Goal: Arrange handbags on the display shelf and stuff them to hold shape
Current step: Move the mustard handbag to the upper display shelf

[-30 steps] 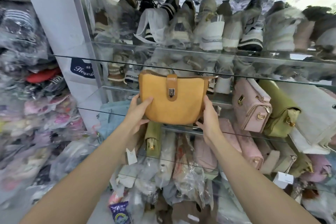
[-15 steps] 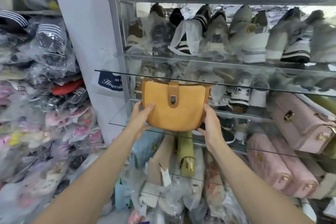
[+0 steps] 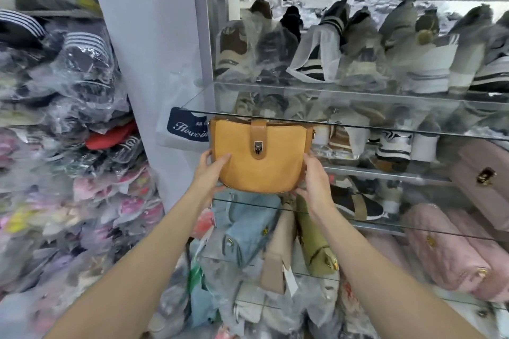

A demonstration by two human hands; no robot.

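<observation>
Left hand (image 3: pixel 210 173): its grip takes the lower left edge of the mustard handbag (image 3: pixel 260 157), thumb on the front face, fingers behind.
Mustard handbag: held upright at the front edge of the glass shelf (image 3: pixel 413 224), its base level with that edge; whether it rests on the glass yet cannot be told. Its body looks full and rounded, flap clasp fastened.
Right hand (image 3: pixel 316 184): its grip cups the bag's lower right corner.
Done so far: pink bags (image 3: pixel 451 253) lie on shelves to the right; blue and olive bags (image 3: pixel 314 239) are below.
Left to do: by the look of it, seating this bag, then dealing with the wrapped stock lower down.
</observation>
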